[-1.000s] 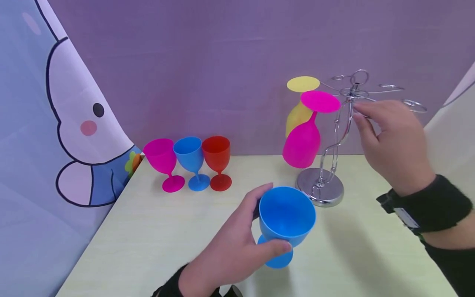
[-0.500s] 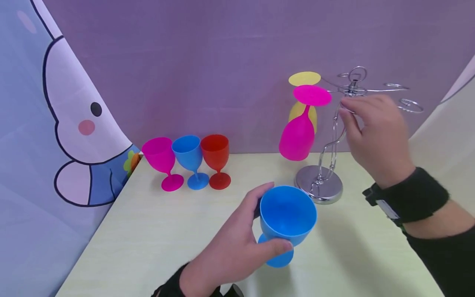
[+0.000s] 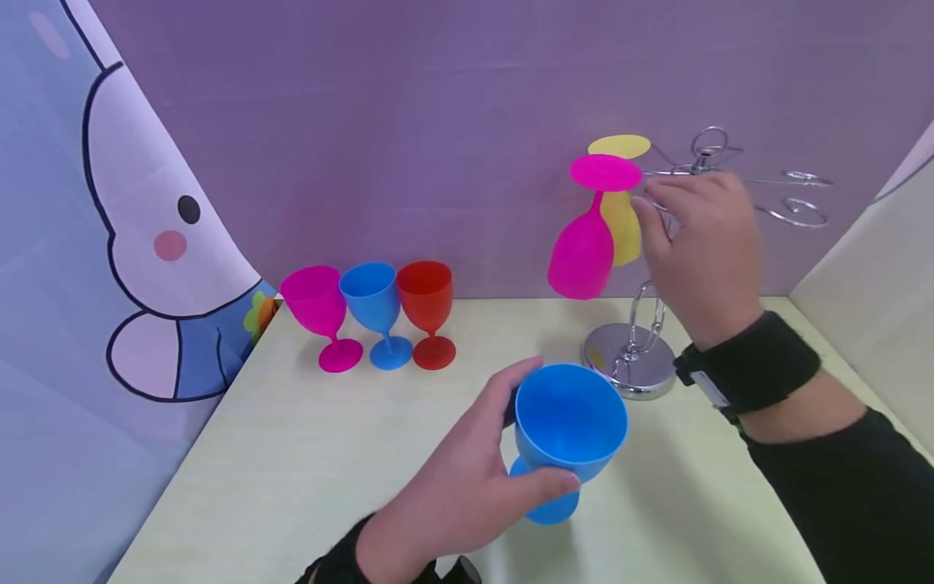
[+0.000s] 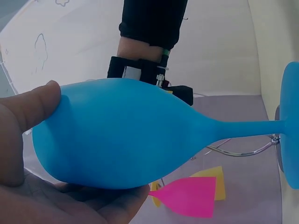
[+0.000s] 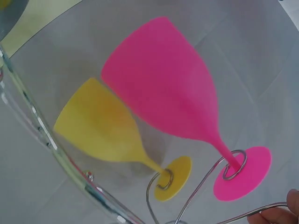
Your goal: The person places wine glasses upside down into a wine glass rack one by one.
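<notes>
Over the last second the right hand [image 3: 700, 247], pinching a wire [image 5: 252, 213] of the rack [image 3: 649, 373], has swung it clockwise, leaving the hung yellow glass [image 3: 623, 231] behind the pink glass [image 3: 581, 253] toward two o'clock. The left hand [image 3: 467, 478] grips the blue glass [image 3: 571, 418] at the rack's seven o'clock; the turn seemingly brings that wire nearer it.

Six goblets: one held blue goblet [image 3: 571, 422] in the left fingers [image 3: 547, 485]; one standing pink goblet [image 3: 315, 302], one standing blue goblet [image 3: 372, 300] and one standing red goblet [image 3: 425, 298] on one bench [image 3: 365, 446], beyond those fingers, leftward; one hanging pink goblet [image 3: 584, 255] and one hanging yellow goblet [image 3: 623, 231] just left of the right fingers [image 3: 653, 231], which pinch one metal stand [image 3: 645, 367].
</notes>
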